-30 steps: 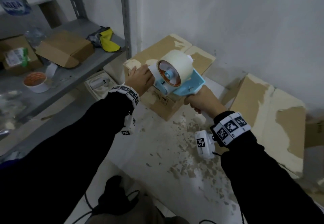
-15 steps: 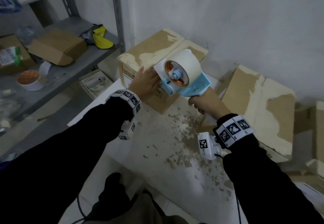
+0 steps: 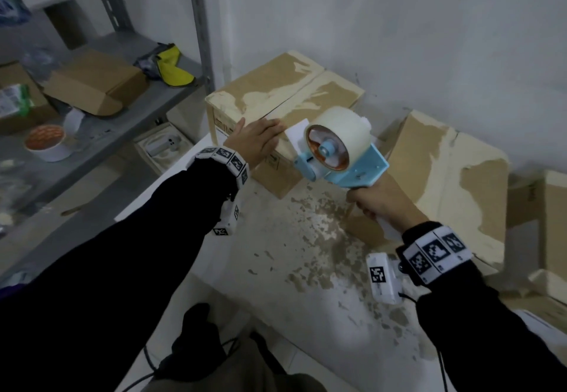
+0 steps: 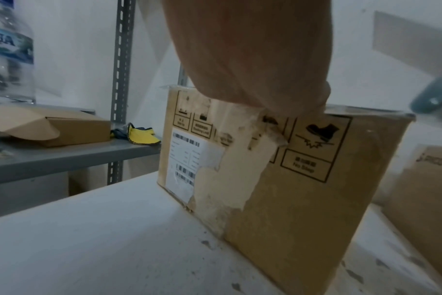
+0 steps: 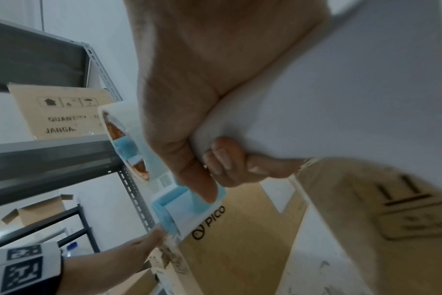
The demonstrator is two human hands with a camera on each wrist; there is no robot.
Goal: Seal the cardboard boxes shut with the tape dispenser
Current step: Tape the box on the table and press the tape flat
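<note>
Right hand (image 3: 379, 203) grips tape dispenser (image 3: 337, 149), now drawn back off the box (image 3: 276, 109) edge; left hand (image 3: 254, 140), fingers flat, presses tape end down just beside it. Strip anchored; top seam untaped

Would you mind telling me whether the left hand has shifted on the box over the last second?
Yes. The left hand slid from the cardboard box's left corner rightward along its near top edge.

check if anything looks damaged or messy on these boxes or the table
Yes. The cardboard box under the left hand has its brown top layer torn off in pale patches, as does the box to the right. Brown scraps litter the white table.
</note>
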